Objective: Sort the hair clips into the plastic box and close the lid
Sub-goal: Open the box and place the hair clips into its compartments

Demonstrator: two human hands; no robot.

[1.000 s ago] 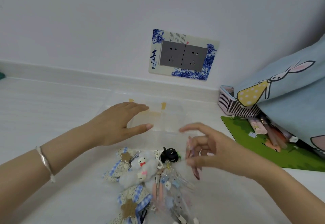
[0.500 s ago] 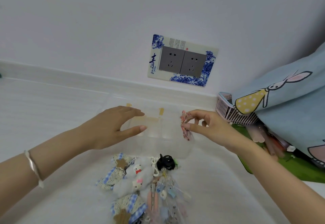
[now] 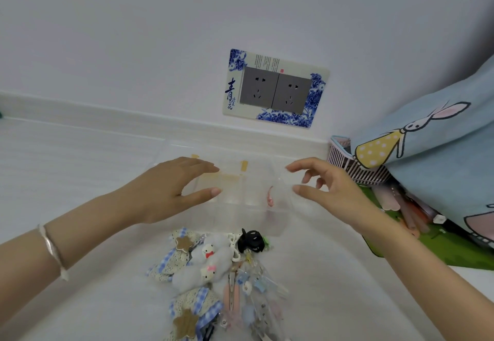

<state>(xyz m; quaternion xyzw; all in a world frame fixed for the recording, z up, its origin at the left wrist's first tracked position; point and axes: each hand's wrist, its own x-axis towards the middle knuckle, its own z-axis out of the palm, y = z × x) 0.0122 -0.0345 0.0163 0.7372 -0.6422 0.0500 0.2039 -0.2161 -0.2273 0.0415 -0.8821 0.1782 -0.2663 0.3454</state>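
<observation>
A clear plastic box point(image 3: 251, 215) with several compartments stands open on the white table. A pink hair clip point(image 3: 270, 198) lies in its right compartment. My left hand point(image 3: 171, 191) rests over the box's left side, fingers straight. My right hand point(image 3: 328, 188) hovers just right of the box, fingers spread and holding nothing. In front of the box lies a pile of hair clips point(image 3: 227, 279): blue checked bows with brown stars, white plush cat clips, a black claw clip point(image 3: 252, 241) and several small pastel clips.
A pink basket point(image 3: 347, 164) stands at the right by the wall, partly under a blue rabbit-print cloth point(image 3: 441, 153). A green mat point(image 3: 433, 244) with pink items lies at the right. A double socket point(image 3: 275, 92) is on the wall behind.
My right hand carried the pink clip from the pile to the box, let it go into the right compartment, and has now opened beside the box. My left hand stayed put.
</observation>
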